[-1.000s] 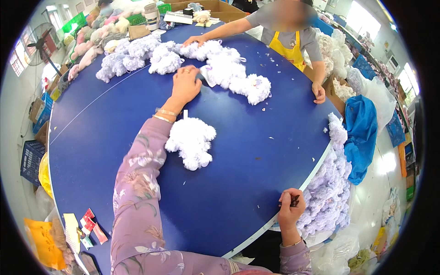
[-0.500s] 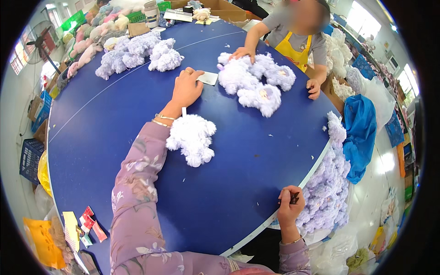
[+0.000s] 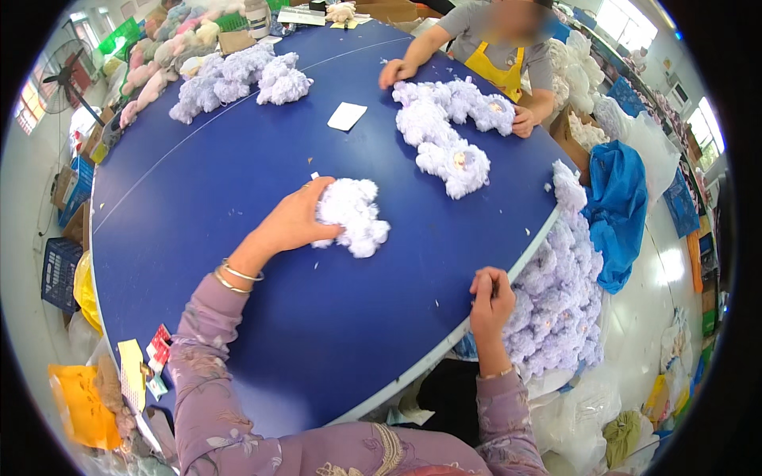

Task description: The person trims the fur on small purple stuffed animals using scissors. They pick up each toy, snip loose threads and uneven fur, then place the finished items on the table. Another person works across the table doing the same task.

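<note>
- The left hand reaches forward over the round blue table, forearm stretched out in a flowered mauve sleeve, two thin bangles at the wrist.
- Its fingers are spread and curved, pressed against the left side of a white fluffy plush piece, cupping it rather than closing round it.
- That plush piece lies on the tabletop near the middle, lumpy and shaggy, with long soft pile.
- The right hand is held at the table's near right edge, wrist bent upward, fingers curled in tight toward the thumb; they seem to pinch something small and dark, too small to tell what.
- Just beside that hand, a heap of pale lilac plush pieces hangs off the table's edge, curly and dense.
- Across the table, another person in a yellow apron has both hands on a row of similar white-lilac plush pieces.
- A flat white card lies on the blue surface, apart from the piles.
</note>
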{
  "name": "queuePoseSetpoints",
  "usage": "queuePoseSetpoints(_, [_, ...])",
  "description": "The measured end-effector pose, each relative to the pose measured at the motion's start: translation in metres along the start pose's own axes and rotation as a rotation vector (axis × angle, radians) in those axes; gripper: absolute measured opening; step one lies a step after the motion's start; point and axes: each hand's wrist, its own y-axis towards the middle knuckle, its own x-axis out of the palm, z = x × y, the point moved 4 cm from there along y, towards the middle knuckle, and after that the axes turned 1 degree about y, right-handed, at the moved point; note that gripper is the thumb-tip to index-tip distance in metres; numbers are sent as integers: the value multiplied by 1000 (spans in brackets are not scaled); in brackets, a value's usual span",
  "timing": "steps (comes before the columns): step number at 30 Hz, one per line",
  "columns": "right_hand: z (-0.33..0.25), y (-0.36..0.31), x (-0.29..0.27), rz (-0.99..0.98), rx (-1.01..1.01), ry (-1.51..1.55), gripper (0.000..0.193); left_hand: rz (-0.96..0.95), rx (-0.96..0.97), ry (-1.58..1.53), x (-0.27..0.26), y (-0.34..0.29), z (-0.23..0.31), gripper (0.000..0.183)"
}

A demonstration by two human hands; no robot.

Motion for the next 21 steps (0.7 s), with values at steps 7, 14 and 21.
queuePoseSetpoints(7, [-19,15,18,-256,410,507,52,236,1,-356,73,-25,66,70])
queuePoseSetpoints(14, [-29,6,29,-283,374,417,31,345,-37,-657,114,-39,108,66])
queuePoseSetpoints(21, [-32,3,23,-454,289,466,23,244,-95,-1251,129,-35,97,39])
